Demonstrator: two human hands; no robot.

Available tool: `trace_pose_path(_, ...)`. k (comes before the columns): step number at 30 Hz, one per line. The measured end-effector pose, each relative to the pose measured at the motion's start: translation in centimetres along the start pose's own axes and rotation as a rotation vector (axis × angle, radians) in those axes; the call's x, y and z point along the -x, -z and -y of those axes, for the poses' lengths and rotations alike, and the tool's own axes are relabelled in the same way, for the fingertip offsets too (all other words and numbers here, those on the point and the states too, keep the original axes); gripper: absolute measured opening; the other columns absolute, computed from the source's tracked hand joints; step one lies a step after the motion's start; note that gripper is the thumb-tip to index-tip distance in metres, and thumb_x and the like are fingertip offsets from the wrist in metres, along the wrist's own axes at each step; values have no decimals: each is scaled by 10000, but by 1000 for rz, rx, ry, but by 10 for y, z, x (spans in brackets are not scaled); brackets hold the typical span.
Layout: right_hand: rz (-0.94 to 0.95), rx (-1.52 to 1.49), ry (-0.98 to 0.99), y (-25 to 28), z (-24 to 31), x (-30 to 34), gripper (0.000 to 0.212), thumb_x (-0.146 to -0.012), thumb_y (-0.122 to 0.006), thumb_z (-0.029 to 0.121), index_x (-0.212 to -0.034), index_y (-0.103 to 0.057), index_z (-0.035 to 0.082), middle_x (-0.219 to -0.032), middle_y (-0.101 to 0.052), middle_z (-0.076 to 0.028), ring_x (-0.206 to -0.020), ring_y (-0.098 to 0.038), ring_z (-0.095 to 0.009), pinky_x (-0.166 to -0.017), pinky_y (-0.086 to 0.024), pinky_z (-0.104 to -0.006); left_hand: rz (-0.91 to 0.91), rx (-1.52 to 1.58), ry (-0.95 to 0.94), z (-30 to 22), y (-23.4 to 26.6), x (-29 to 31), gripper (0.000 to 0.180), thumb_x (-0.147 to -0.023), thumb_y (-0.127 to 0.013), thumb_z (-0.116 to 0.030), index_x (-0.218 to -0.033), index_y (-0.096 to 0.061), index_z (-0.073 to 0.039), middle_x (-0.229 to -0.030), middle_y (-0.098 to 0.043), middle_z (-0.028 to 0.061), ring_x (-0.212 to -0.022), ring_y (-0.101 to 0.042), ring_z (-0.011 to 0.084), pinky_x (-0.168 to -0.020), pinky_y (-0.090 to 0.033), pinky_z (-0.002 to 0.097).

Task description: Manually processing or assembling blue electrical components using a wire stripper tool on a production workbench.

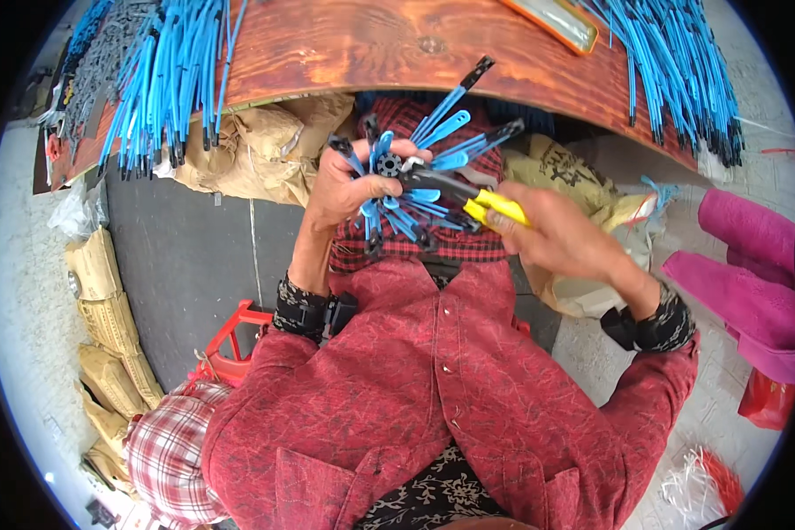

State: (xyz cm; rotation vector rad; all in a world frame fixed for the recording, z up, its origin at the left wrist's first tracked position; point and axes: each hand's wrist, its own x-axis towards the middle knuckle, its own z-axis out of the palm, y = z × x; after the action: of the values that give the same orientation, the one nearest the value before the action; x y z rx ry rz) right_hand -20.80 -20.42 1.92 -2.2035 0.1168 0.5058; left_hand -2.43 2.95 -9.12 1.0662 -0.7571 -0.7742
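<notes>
I see the left hand (340, 190) grasping a black hub (389, 165) with blue ribs (442, 124) spreading out like a star, just below the wooden table (344, 44) edge. At 3 o'clock from it, the right hand (561, 238) is clenched around yellow-handled pliers (468, 199), whose black tip touches the hub.

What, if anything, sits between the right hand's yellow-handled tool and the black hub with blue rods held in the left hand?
Nothing visible. The left hand grips the black hub with its blue rods, and the yellow-handled tool in the right hand already reaches it, touching beside the hub.
</notes>
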Motion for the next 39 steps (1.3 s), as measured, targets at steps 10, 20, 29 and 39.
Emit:
trace_pose_path(10,-132,-46,171,18,12,-2,191,-979,-639,177,-1093,-599,29,-774,-707,-124,-652,-705,-231,-601,-536,-366,-199,73,-38,-8,12,26,383,-870,-779,-99,-1216,-680,33,-1137,-726,100,-1046,-688,180,-972,-535,349)
trace_pose_path(20,-537,-173,159,64,2,-19,315,-939,-718,214,-1155,-607,14,-851,-700,-96,-724,-693,-199,-671,-534,-324,-237,563,-395,-49,42,39,584,-933,-663,-435,-1343,-575,-28,-1231,-644,126,-1140,-631,289,-1033,-499,471)
trace_pose_path(29,-882,732,67,69,-48,-65,472,-780,-838,322,-1146,-659,84,-1101,-619,-108,-1011,-591,-327,-854,-477,-441,-393,476,-774,-129,98,28,598,-905,-626,-188,-1457,-487,-3,-1486,-524,162,-1382,-465,348,-1190,-325,536)
trace_pose_path(39,-639,771,913,71,60,-266,323,-845,-714,178,-1154,-664,97,-1258,-631,-84,-1165,-582,-305,-969,-492,-434,-568,432,-904,-132,114,56,505,-944,-610,-115,-1427,-516,-1,-1433,-561,169,-1363,-487,332,-1191,-321,547)
